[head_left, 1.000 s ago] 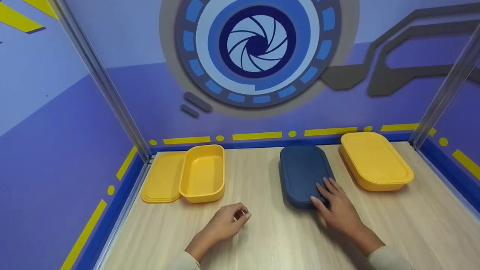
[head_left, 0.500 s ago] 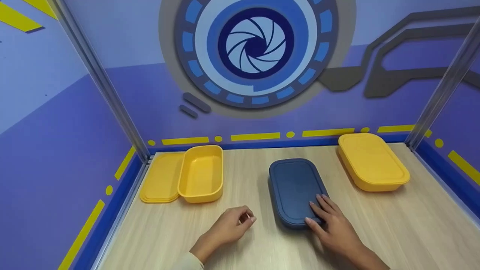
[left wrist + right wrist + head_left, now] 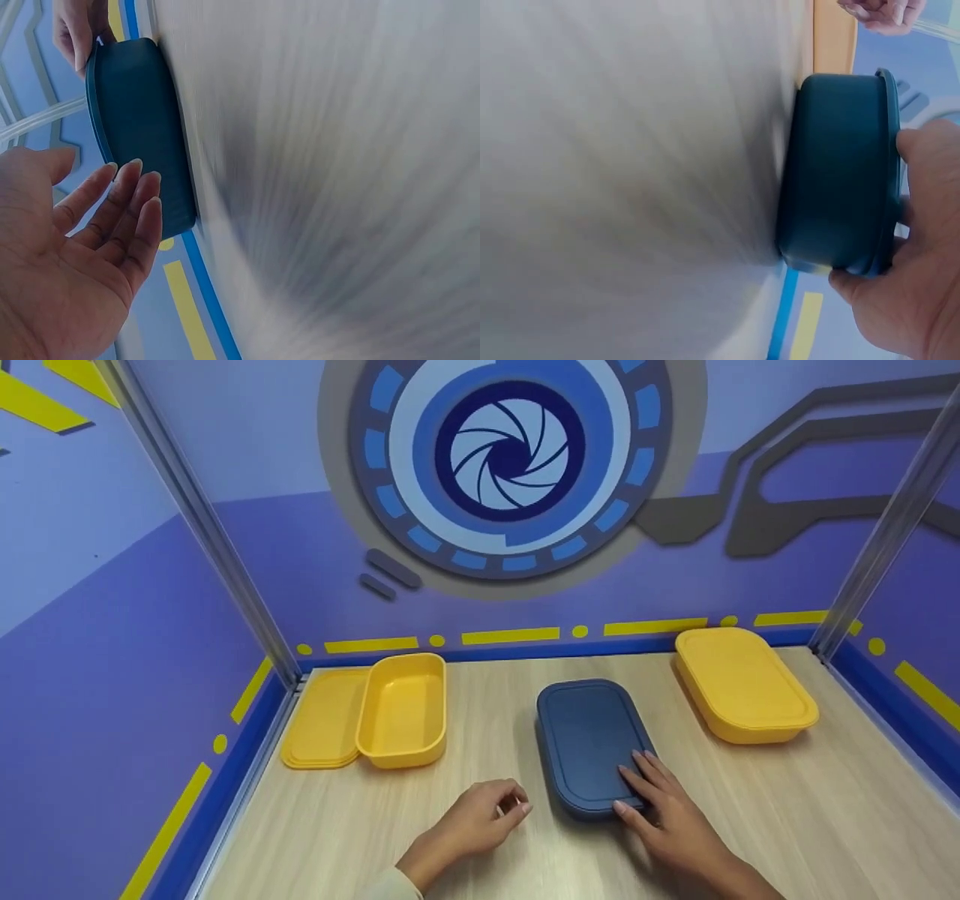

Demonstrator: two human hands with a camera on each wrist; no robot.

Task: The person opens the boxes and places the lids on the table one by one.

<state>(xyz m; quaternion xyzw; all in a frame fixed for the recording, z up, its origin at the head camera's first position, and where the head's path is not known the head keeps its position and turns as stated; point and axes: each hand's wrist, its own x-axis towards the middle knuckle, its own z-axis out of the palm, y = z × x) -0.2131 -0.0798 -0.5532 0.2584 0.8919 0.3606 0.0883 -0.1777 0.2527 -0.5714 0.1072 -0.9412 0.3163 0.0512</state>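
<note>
A dark blue lidded lunch box (image 3: 594, 742) lies flat on the table in the middle of the head view, its lid on. My right hand (image 3: 671, 817) rests on its near right corner. The thumb touches the near rim of the lid, and other fingers lie over the lid and right edge; in the right wrist view one fingertip (image 3: 846, 283) reaches the side wall. To the left of the box, apart from it, my left hand (image 3: 484, 817) hovers with loosely bent fingers and holds nothing. The left wrist view shows its palm (image 3: 75, 292) facing the box's wall.
A yellow lunch box without its lid (image 3: 405, 709) stands at the back left, beside a flat yellow lid (image 3: 324, 724). Another yellow lunch box (image 3: 746, 682), lidded, is at the back right. Printed wall panels (image 3: 247, 577) enclose the wooden table (image 3: 495, 720).
My right hand has drawn the blue lunch box toward me and slightly left, then stopped. The left hand has moved a little right, closer to the box.
</note>
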